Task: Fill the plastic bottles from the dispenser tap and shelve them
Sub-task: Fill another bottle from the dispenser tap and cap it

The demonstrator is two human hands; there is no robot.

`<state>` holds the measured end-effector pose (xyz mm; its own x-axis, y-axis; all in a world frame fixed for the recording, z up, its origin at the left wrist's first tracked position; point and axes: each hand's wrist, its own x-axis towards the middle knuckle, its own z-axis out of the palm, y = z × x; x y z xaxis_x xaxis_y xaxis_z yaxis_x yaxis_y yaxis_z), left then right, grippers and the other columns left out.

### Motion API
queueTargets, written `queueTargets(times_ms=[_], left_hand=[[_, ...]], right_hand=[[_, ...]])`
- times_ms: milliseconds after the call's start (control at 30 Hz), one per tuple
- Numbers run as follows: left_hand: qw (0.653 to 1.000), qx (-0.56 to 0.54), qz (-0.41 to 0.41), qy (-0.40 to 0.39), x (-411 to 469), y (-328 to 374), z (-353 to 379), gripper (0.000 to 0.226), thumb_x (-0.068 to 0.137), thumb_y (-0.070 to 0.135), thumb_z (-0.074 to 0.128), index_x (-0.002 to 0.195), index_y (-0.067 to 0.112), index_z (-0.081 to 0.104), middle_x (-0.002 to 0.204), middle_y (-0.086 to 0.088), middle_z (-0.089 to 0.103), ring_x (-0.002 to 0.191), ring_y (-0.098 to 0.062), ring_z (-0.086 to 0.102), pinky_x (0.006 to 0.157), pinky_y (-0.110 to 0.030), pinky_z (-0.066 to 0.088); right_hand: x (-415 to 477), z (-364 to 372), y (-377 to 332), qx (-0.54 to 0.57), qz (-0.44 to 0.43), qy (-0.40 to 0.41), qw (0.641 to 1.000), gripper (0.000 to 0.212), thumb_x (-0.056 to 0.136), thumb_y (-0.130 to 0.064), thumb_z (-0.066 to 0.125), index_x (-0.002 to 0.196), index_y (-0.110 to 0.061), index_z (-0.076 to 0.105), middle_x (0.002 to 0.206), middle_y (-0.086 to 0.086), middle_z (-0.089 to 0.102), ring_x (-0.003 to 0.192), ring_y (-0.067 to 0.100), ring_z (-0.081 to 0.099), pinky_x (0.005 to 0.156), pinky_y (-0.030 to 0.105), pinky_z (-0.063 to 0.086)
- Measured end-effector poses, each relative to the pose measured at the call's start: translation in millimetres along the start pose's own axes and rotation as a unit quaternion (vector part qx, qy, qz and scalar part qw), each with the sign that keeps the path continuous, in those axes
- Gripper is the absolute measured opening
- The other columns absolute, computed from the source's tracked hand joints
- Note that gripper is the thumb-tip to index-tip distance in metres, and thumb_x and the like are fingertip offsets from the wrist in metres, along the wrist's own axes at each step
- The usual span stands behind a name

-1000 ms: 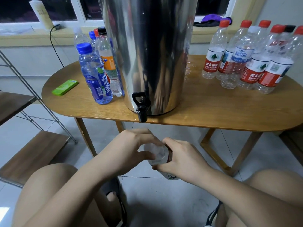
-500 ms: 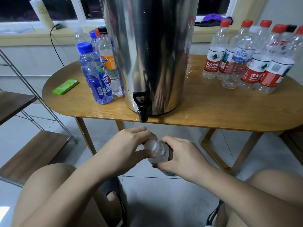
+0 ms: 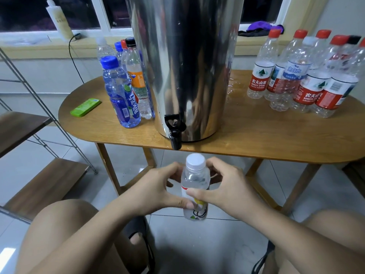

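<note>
- The left hand (image 3: 156,186) and right hand (image 3: 231,186) wrap round a capped bottle (image 3: 194,184), maybe full of water.
- The tap (image 3: 174,133) sits just above them.
- Empty red-capped bottles (image 3: 308,76) stand beyond the right hand.

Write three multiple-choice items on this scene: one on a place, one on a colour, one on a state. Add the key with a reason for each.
1. Where does the green case lie?
A. On the table, left of the dispenser
B. On the lower shelf board
C. On the floor

2. What colour is the cap of the held bottle?
A. Red
B. Blue
C. White

3. In what state is the held bottle?
A. Uncapped, lying on the floor
B. Capped, held by the left hand and right hand
C. Standing on the table

Key:
1 A: the case lies flat on the tabletop, left of the blue bottle.
2 C: its cap is plain white.
3 B: the cap is on, and both hands hold the bottle below the tap.
</note>
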<state>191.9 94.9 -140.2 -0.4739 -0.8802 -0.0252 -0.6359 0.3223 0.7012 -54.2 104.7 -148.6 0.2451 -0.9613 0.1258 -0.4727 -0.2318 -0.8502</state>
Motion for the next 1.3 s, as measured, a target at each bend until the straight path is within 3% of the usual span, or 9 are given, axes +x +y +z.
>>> queueTargets(times_ms=[133,333,400,533,700,867,1000,1133,1300], left_hand=[[0.998,-0.058,-0.003,0.022,-1.8,-3.4,20.2,0.071,0.078,0.055,0.095,0.137,0.031,0.064,0.127,0.016,0.075,0.119,-0.01,0.071,0.102,-0.04,0.058],[0.994,-0.007,0.01,0.105,-12.4,-7.1,3.4,0.049,0.076,0.043,0.099,0.115,0.033,0.071,0.111,0.02,0.077,0.108,-0.005,0.073,0.086,-0.021,0.057],[0.992,-0.027,-0.003,0.123,-18.7,-13.2,-8.3,0.051,0.075,0.041,0.099,0.117,0.027,0.072,0.112,0.017,0.079,0.106,-0.004,0.075,0.088,-0.024,0.06],[0.971,-0.124,-0.039,0.2,-29.0,-23.9,-38.8,0.056,0.068,0.047,0.098,0.118,0.039,0.073,0.115,0.01,0.082,0.102,-0.009,0.079,0.087,-0.034,0.064],[0.929,-0.192,-0.033,0.314,-24.2,-24.4,-74.0,0.054,0.08,0.023,0.093,0.129,0.024,0.07,0.124,0.002,0.08,0.118,-0.02,0.076,0.108,-0.054,0.057],[0.906,-0.141,-0.064,0.394,3.3,-48.7,-103.9,0.057,0.081,0.044,0.092,0.131,0.032,0.069,0.125,0.009,0.079,0.118,-0.018,0.074,0.105,-0.058,0.058],[0.912,-0.09,-0.124,0.381,23.1,-72.0,-116.8,0.056,0.082,0.047,0.093,0.129,0.035,0.066,0.122,0.015,0.077,0.113,-0.011,0.073,0.099,-0.051,0.062],[0.906,-0.042,-0.132,0.401,40.6,-77.3,-126.0,0.057,0.084,0.046,0.091,0.13,0.03,0.062,0.127,0.009,0.074,0.108,-0.012,0.071,0.082,-0.028,0.055],[0.898,-0.024,-0.138,0.417,59.2,-82.0,-128.9,0.062,0.088,0.048,0.088,0.138,0.023,0.061,0.127,0.012,0.072,0.101,-0.002,0.07,0.084,-0.025,0.052]], right_hand=[[-1.1,-2.5,-7.2,0.021,-0.021,0.009,1.0,0.051,0.072,-0.044,0.099,0.114,-0.034,0.072,0.11,-0.019,0.077,0.104,0.009,0.071,0.089,0.029,0.056],[1.8,-5.9,-2.6,0.048,-0.052,-0.047,0.996,0.06,0.079,-0.053,0.094,0.131,-0.04,0.066,0.123,-0.015,0.073,0.118,0.014,0.068,0.094,0.038,0.061],[2.2,-6.7,1.2,0.073,-0.046,-0.04,0.995,0.06,0.08,-0.058,0.089,0.132,-0.04,0.066,0.122,-0.014,0.074,0.118,0.015,0.07,0.093,0.039,0.063],[5.7,-6.9,10.7,0.075,-0.018,-0.028,0.997,0.043,0.086,-0.054,0.085,0.123,-0.04,0.071,0.114,-0.012,0.076,0.107,0.014,0.074,0.087,0.038,0.064],[8.9,-5.8,16.7,0.053,-0.009,-0.028,0.998,0.019,0.095,-0.033,0.083,0.112,-0.033,0.074,0.102,-0.014,0.075,0.083,0.006,0.071,0.073,0.015,0.052],[11.9,-0.4,20.5,0.026,-0.014,-0.034,0.999,0.016,0.096,-0.028,0.082,0.11,-0.032,0.075,0.099,-0.018,0.074,0.091,0.008,0.072,0.075,0.025,0.059],[14.5,1.0,27.4,-0.003,-0.009,-0.02,1.0,0.012,0.098,-0.026,0.079,0.107,-0.031,0.076,0.096,-0.019,0.072,0.083,0.003,0.069,0.072,0.016,0.051],[16.1,3.0,31.5,-0.014,0.0,-0.02,1.0,0.012,0.098,-0.024,0.079,0.107,-0.031,0.076,0.094,-0.012,0.074,0.089,0.005,0.071,0.074,0.015,0.05],[16.8,5.4,34.4,-0.014,0.0,-0.026,1.0,0.013,0.097,-0.025,0.079,0.106,-0.032,0.075,0.094,-0.018,0.072,0.09,0.006,0.071,0.074,0.014,0.051]])
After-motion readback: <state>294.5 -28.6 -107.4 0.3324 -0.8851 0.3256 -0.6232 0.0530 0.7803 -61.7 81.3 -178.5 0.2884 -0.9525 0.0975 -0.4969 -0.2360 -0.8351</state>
